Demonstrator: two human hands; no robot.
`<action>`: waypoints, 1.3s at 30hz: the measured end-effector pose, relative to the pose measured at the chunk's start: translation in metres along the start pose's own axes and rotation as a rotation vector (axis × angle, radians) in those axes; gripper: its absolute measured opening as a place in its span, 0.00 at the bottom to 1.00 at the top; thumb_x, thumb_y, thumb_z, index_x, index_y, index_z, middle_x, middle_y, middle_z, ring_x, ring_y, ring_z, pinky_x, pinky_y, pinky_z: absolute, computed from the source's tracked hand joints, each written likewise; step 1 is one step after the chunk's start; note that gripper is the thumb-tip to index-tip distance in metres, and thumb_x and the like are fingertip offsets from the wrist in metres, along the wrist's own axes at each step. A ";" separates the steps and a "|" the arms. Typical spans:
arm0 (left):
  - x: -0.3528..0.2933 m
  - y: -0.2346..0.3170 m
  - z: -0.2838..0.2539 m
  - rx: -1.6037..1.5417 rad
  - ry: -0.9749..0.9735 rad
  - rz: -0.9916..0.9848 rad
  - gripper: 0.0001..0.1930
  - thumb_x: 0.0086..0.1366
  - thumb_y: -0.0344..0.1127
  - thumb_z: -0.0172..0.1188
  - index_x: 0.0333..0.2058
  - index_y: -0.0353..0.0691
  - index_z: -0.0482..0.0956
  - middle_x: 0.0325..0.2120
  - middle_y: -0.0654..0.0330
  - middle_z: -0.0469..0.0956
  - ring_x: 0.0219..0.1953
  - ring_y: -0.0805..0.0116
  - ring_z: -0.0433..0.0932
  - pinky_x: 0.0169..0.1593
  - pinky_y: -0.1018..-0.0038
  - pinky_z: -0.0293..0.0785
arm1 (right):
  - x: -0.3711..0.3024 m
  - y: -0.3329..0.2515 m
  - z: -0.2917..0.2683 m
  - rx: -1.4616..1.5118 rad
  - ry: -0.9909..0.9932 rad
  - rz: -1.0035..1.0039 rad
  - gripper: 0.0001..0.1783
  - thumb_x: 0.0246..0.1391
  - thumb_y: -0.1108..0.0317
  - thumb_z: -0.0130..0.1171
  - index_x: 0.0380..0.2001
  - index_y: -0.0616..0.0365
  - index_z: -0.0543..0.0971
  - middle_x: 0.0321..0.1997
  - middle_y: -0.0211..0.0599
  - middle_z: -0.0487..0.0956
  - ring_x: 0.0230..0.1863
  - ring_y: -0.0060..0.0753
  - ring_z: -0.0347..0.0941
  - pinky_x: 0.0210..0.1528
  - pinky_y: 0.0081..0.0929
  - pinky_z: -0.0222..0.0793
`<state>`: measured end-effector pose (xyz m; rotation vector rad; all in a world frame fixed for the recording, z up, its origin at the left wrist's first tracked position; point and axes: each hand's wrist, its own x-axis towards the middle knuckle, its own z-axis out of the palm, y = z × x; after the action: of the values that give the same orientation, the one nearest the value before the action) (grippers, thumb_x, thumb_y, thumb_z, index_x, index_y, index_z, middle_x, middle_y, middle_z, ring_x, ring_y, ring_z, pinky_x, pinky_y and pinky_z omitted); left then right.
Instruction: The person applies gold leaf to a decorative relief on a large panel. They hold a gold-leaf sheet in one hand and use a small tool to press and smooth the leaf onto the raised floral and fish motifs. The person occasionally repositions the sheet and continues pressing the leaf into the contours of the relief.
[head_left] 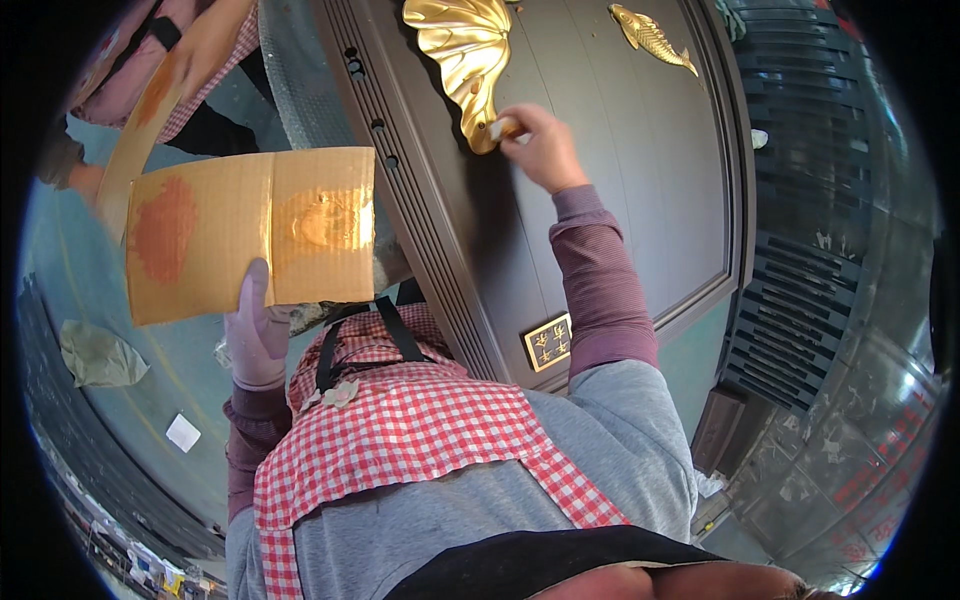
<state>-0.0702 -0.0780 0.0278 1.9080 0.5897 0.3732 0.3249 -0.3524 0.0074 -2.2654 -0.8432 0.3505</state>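
Observation:
My left hand [257, 335], in a pale purple glove, grips the lower edge of a folded cardboard sheet [235, 220]. The sheet bears a reddish-brown patch on its left half and a glossy wet-looking smear on its right. My right hand [545, 150] is bare and closed in a pinch around a small whitish piece [497, 129], whose kind I cannot make out. It meets the lower tip of a gold leaf-shaped ornament [465, 50] on a dark brown panel [620, 170]. Further along the panel sits a gold fish ornament [652, 38].
At the upper left another person's arm [205, 50] and hand are beside a second cardboard piece [135, 150]. A small black-and-gold plaque [548, 342] is on the panel near me. Dark slatted racking [800, 290] stands to the right. A crumpled sheet [100, 353] lies on the floor.

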 end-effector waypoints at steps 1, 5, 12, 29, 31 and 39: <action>-0.001 -0.003 0.000 -0.173 -0.007 -0.087 0.21 0.78 0.24 0.60 0.66 0.30 0.72 0.65 0.53 0.73 0.62 0.63 0.79 0.62 0.63 0.83 | -0.002 -0.003 0.005 -0.039 -0.050 -0.038 0.17 0.53 0.78 0.70 0.48 0.61 0.85 0.43 0.35 0.87 0.44 0.28 0.85 0.51 0.28 0.81; -0.001 0.001 -0.001 -0.483 0.016 -0.206 0.20 0.82 0.29 0.55 0.67 0.28 0.70 0.67 0.53 0.71 0.63 0.63 0.78 0.62 0.63 0.84 | -0.010 -0.006 0.017 0.106 -0.114 -0.010 0.16 0.50 0.77 0.72 0.45 0.59 0.85 0.43 0.40 0.86 0.44 0.41 0.85 0.50 0.34 0.81; 0.004 0.022 0.001 -0.900 0.184 -0.586 0.21 0.83 0.36 0.55 0.68 0.31 0.70 0.62 0.58 0.74 0.59 0.62 0.81 0.55 0.62 0.87 | -0.020 -0.004 0.025 0.179 0.001 -0.043 0.17 0.47 0.78 0.73 0.43 0.59 0.84 0.41 0.42 0.84 0.43 0.46 0.85 0.47 0.37 0.81; 0.024 0.024 0.013 -0.257 0.008 -0.219 0.23 0.77 0.39 0.67 0.63 0.34 0.75 0.50 0.50 0.85 0.49 0.58 0.85 0.52 0.66 0.82 | -0.011 -0.014 0.014 -0.137 0.058 -0.128 0.14 0.50 0.73 0.71 0.41 0.56 0.84 0.42 0.40 0.85 0.45 0.51 0.82 0.49 0.41 0.79; 0.030 0.029 0.016 0.085 -0.040 0.020 0.23 0.77 0.39 0.66 0.62 0.33 0.75 0.51 0.50 0.83 0.50 0.58 0.84 0.53 0.65 0.82 | -0.017 -0.020 0.006 -0.058 -0.045 -0.065 0.15 0.52 0.74 0.70 0.45 0.56 0.85 0.44 0.39 0.86 0.44 0.46 0.84 0.50 0.36 0.81; 0.067 0.049 0.033 0.510 -0.081 0.402 0.25 0.71 0.38 0.70 0.62 0.36 0.76 0.53 0.41 0.82 0.54 0.36 0.83 0.55 0.52 0.82 | -0.060 -0.112 -0.025 0.884 0.261 0.135 0.16 0.57 0.78 0.69 0.49 0.58 0.83 0.46 0.28 0.85 0.51 0.21 0.81 0.58 0.27 0.78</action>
<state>0.0132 -0.0819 0.0588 2.5307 0.2527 0.4250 0.2379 -0.3425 0.1035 -1.4882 -0.2940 0.3808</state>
